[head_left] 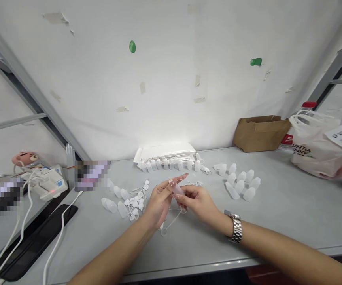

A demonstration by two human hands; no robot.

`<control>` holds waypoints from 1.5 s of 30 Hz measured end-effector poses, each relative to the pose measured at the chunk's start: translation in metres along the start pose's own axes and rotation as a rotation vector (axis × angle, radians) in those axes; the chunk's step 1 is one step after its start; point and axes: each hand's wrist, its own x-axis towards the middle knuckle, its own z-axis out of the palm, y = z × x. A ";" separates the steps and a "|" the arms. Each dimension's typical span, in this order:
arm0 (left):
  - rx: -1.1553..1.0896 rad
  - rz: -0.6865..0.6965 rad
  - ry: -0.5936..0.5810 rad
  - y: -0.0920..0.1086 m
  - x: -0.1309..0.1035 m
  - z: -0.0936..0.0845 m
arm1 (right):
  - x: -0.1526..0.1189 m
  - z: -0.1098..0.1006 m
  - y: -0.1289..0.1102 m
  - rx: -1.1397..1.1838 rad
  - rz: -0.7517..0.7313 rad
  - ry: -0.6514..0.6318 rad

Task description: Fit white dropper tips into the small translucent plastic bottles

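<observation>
A small translucent plastic bottle (177,189) is pinched between my two hands above the middle of the table. My left hand (160,202) has its thumb and fingers closed around the bottle's upper left side. My right hand (199,202) grips it from the right, and those fingers partly hide it. Below them a thin white strap with a ring end (164,231) lies on the table or hangs from the fingers; I cannot tell which. Left of my hands is a pile of white strapped caps (135,202), beside several loose bottles (110,205).
Several bottles (239,186) stand or lie at the right. At the back, a row of capped bottles (171,163) lines a white tray (165,149). A cardboard box (261,134) and plastic bag (316,154) are back right. Cables (62,221) and a black phone (40,241) lie left.
</observation>
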 end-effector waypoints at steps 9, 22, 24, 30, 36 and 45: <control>-0.008 0.016 0.150 0.001 0.006 -0.007 | 0.011 -0.006 -0.002 0.358 0.220 -0.107; -0.200 -0.025 0.075 -0.006 0.004 -0.005 | -0.002 -0.004 0.014 -0.972 -0.734 0.261; -0.212 -0.048 0.057 -0.008 0.005 -0.007 | -0.002 -0.005 0.016 -1.066 -0.790 0.236; -0.145 -0.049 0.010 -0.005 0.005 -0.010 | 0.001 -0.003 0.010 -0.504 -0.349 0.204; -0.037 -0.008 -0.027 0.005 0.005 -0.006 | 0.011 -0.010 -0.003 0.518 0.266 -0.211; 0.016 0.012 0.100 0.002 0.005 -0.005 | 0.009 -0.003 -0.003 0.276 0.101 0.022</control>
